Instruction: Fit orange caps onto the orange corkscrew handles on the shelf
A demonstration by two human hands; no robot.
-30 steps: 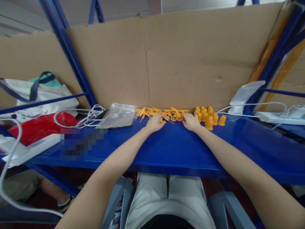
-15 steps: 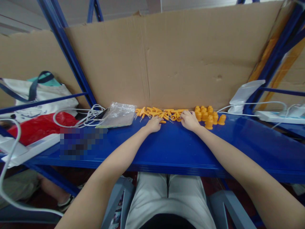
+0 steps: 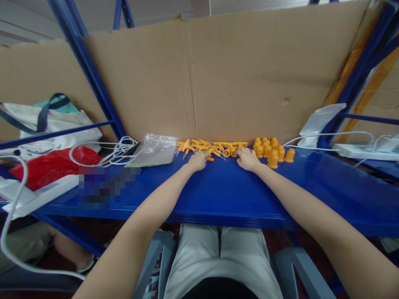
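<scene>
Against the cardboard, a row of orange corkscrew pieces (image 3: 199,145) lies on the blue shelf, some with metal spirals showing. My left hand (image 3: 197,161) is curled over the front of this pile; an orange handle pokes out beside its fingers. At the pile's right end is my right hand (image 3: 247,159), its fingers bent and close together next to an orange ring-shaped part (image 3: 233,153). What its fingertips hold, if anything, is hidden. Several orange bell-shaped caps (image 3: 273,159) stand just right of that hand.
A clear plastic bag (image 3: 154,150) and coiled white cables (image 3: 120,150) lie left of the pile. Farther left are a red bag (image 3: 59,164) and a cloth tote (image 3: 52,128). A white power strip (image 3: 368,153) is at the right. Cardboard (image 3: 233,74) walls off the back.
My left hand has shifted slightly left and stays at the pile. The right hand has moved only a little, with more orange pieces visible beside its fingers.
</scene>
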